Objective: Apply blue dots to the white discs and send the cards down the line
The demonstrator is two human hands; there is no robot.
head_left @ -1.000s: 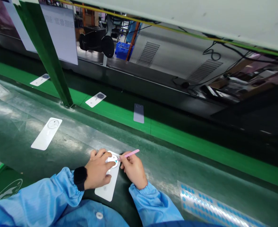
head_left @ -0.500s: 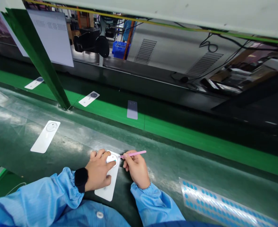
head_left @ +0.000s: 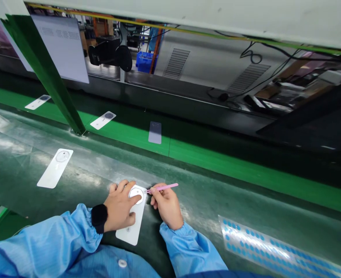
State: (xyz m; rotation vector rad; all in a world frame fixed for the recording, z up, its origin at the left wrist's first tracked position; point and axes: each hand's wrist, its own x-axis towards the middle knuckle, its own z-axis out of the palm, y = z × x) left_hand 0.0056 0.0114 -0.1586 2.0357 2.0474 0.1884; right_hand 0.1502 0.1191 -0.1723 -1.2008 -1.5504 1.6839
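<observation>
Nearest us, our left hand lies flat on the white plate on the table, fingers spread, gripping nothing, index tip on the plate's round ring. Our right hand has its fingers pinched shut on the pink tweezers, tips at the ring's right edge; we cannot tell if they hold anything. Risks: the plate is only pressed down, so a tweezer push could slide it, and the tips could scratch the ring or jab the index finger. The dot sticker sheet lies well to the right. A second plate lies to the left, and the green belt runs beyond.
</observation>
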